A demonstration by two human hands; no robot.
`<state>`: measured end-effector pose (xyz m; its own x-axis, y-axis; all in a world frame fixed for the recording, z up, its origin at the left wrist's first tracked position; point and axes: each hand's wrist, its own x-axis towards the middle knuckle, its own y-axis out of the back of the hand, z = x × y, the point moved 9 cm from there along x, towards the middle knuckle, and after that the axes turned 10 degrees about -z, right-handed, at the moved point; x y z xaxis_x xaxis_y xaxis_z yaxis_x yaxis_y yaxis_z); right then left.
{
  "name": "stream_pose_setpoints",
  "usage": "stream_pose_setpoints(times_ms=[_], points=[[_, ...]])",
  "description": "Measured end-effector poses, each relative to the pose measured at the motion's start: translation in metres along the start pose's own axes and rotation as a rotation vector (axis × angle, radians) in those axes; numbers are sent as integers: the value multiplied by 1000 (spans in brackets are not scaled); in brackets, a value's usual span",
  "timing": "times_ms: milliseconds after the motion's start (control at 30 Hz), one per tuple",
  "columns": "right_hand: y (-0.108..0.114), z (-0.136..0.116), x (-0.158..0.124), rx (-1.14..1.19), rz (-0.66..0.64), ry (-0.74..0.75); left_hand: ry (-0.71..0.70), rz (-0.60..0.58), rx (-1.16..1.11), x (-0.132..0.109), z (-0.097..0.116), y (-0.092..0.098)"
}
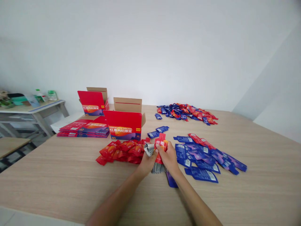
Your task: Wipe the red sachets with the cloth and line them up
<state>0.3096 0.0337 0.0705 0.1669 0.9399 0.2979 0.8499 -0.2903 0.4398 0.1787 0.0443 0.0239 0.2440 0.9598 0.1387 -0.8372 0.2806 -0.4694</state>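
Both hands meet near the table's middle. My left hand (147,162) is closed on a bunch of stacked pouches whose grey-striped edges (149,149) fan out. My right hand (169,157) grips a red pouch (161,142) with white characters, its fingers touching the same bunch. Left of my hands lies a pile of red pouches (128,150). To the right, blue pouches (199,153) are spread flat, with some red ones at their far edge. One blue pouch (171,180) lies partly under my right wrist.
An open red box (124,127) stands behind the red pile, another open box (92,102) farther back. Flattened red boxes (83,128) are stacked at left. A mixed heap of pouches (185,112) lies by the wall. A side table (30,108) holds bottles.
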Motion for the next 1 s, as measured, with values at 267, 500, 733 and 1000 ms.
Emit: stream_pose_setpoints(times_ms=[267,500,733,1000], points=[[11,-5,-9,-127,-23,-12,-43,136,-54,-18,-11,-4],[28,-4,-8,-89,99,-44,206,130,-247,-37,-38,1],[40,8,-1,93,203,-15,294,18,-372,-40,-34,-13],[35,-21,-22,40,167,195,452,-188,-488,-48,-34,-34]])
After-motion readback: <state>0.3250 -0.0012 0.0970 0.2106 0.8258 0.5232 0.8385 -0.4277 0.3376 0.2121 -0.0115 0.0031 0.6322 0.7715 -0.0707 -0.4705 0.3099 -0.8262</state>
